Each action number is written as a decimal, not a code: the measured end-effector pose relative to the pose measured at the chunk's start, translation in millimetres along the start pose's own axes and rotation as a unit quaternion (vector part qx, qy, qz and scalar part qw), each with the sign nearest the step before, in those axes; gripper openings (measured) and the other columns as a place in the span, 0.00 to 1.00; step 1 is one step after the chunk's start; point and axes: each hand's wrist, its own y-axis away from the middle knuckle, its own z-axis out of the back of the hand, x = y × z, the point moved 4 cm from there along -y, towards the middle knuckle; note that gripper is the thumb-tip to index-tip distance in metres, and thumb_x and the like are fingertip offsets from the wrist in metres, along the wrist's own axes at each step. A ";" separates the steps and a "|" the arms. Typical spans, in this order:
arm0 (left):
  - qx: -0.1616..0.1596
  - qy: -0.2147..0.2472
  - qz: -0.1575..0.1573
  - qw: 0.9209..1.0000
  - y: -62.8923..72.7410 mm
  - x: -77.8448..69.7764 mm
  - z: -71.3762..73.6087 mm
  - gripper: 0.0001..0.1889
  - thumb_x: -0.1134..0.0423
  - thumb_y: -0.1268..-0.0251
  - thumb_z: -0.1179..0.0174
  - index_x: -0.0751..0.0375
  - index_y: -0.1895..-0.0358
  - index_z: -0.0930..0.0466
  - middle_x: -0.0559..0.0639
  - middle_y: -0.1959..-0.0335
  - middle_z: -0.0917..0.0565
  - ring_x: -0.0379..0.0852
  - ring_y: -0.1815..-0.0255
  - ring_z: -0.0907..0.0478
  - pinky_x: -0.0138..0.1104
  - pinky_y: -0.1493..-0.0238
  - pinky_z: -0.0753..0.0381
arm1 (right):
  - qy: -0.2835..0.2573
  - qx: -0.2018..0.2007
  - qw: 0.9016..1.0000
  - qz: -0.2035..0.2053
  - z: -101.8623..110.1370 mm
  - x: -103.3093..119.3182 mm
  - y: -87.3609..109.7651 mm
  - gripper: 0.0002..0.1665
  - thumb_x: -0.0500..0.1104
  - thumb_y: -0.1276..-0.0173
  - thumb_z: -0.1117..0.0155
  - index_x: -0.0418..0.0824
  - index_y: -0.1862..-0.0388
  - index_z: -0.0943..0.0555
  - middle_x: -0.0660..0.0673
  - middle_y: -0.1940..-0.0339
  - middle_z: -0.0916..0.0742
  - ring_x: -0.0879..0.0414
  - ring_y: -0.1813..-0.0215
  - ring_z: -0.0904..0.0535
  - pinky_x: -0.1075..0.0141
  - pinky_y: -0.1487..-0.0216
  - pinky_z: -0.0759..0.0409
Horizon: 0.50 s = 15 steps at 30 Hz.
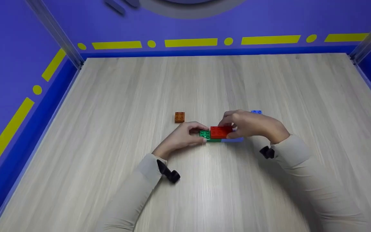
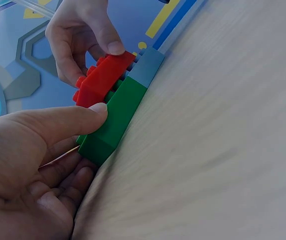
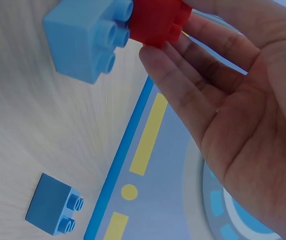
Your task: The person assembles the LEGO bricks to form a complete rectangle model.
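My left hand [image 1: 183, 133] grips the left end of a green toy building brick [image 2: 115, 117] on the table, thumb on its near side. A light blue brick [image 2: 147, 67] stands end to end with the green one on its right. Over the two lies a red brick [image 1: 220, 132], pinched between the thumb and fingers of my right hand [image 1: 253, 125]. In the left wrist view, green studs show in a narrow gap under the red brick, which sits slightly tilted. Studs at the green brick's left end and the light blue brick's right end stay uncovered.
A brown-orange brick [image 1: 179, 117] sits on the wood-grain table [image 1: 134, 96] behind my left hand. Another blue brick [image 3: 50, 205] stands beyond my right hand, partly hidden by it in the head view. Blue panels [image 1: 188, 30] with yellow marks border the table.
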 end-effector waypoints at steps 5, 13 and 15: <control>0.000 0.001 -0.001 1.000 -0.3 -0.2 -0.1 0.19 0.64 0.45 0.31 0.53 0.48 0.17 0.47 0.47 0.19 0.40 0.49 0.26 0.33 0.45 0.26 | 0.013 -0.001 1.000 0.003 -0.5 1.0 0.6 0.18 0.37 0.41 0.30 0.39 0.50 0.16 0.46 0.57 0.17 0.53 0.54 0.19 0.59 0.52 0.17; -0.002 0.000 0.004 1.000 0.0 -0.7 0.1 0.19 0.63 0.45 0.31 0.53 0.48 0.18 0.47 0.47 0.19 0.40 0.50 0.26 0.32 0.46 0.26 | 0.026 -0.009 1.000 0.003 0.7 3.2 -0.9 0.18 0.38 0.43 0.28 0.39 0.52 0.15 0.47 0.60 0.17 0.54 0.57 0.19 0.60 0.53 0.17; -0.003 -0.001 0.004 1.000 0.2 -0.5 -0.1 0.19 0.64 0.45 0.31 0.54 0.48 0.18 0.47 0.47 0.19 0.40 0.50 0.26 0.32 0.46 0.26 | 0.030 -0.010 0.999 0.005 0.6 3.7 -1.0 0.18 0.38 0.43 0.28 0.39 0.52 0.15 0.47 0.61 0.16 0.54 0.57 0.19 0.61 0.54 0.17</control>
